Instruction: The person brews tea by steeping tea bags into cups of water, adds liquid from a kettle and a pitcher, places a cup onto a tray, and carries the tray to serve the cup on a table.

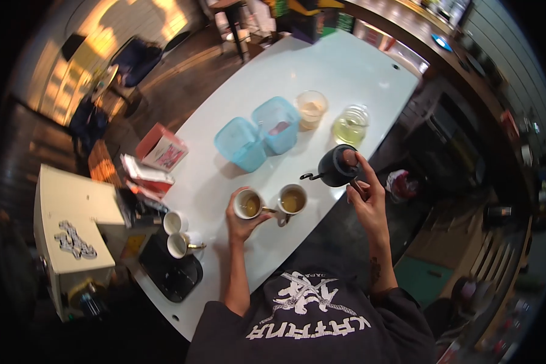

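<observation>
My left hand (239,227) is wrapped around a white cup (244,213) with brownish liquid inside. Beside it on the white table stands a second cup (292,200), also holding brownish liquid, its handle toward me. My right hand (370,203) grips a black gooseneck kettle (330,168) by its handle, up near the table's right edge. The thin spout (310,176) points left, above and to the right of the second cup. No stream from the spout can be made out.
Two light blue plastic containers (239,142), a clear tub (311,109) and a glass jar of yellowish liquid (350,124) stand farther back. To the left are two white cups (177,245), a black tray (179,285), a pink box (162,148) and a cream machine (73,218).
</observation>
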The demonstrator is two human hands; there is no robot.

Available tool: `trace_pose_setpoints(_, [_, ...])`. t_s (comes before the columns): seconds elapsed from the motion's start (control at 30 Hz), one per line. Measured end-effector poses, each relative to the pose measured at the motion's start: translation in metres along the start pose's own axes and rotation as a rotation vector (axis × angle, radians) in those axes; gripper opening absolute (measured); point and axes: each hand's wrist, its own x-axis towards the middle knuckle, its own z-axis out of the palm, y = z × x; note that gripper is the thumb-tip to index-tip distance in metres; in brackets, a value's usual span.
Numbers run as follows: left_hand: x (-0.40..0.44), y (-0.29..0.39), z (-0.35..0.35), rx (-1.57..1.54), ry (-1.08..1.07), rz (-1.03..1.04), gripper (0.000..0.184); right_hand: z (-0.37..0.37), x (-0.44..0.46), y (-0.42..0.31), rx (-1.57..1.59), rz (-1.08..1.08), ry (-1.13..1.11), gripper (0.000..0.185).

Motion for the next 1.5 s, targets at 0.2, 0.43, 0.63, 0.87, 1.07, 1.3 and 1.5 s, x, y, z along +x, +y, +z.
trace_pose_setpoints(0.2, [0.023,0.034,-0.033,-0.208,0.153,0.222,0.089,-0.049,-0.048,-0.018,0.097,-0.03,0.189,0.075])
trace_pose_setpoints(0.43, [0.038,0.148,0.015,-0.312,-0.234,0.369,0.103,-0.122,-0.153,-0.038,0.082,-0.065,0.503,0.073])
trace_pose_setpoints(0.63, [-0.017,0.211,0.175,-0.399,-0.806,0.474,0.102,-0.177,-0.28,-0.053,-0.031,-0.072,0.856,0.073])
trace_pose_setpoints(0.87, [-0.157,0.235,0.343,-0.719,-1.509,0.27,0.09,-0.191,-0.423,-0.064,-0.126,-0.07,1.268,0.069])
trace_pose_setpoints(1.07, [-0.285,0.265,0.406,-0.611,-1.825,0.448,0.083,-0.178,-0.517,-0.07,-0.215,-0.026,1.586,0.067])
trace_pose_setpoints(1.3, [-0.382,0.285,0.419,-0.682,-2.017,0.534,0.08,-0.157,-0.571,-0.081,-0.577,0.131,1.833,0.06])
trace_pose_setpoints(1.5, [-0.412,0.283,0.418,-0.753,-2.09,0.599,0.082,-0.146,-0.578,-0.081,-0.792,0.173,1.907,0.06])
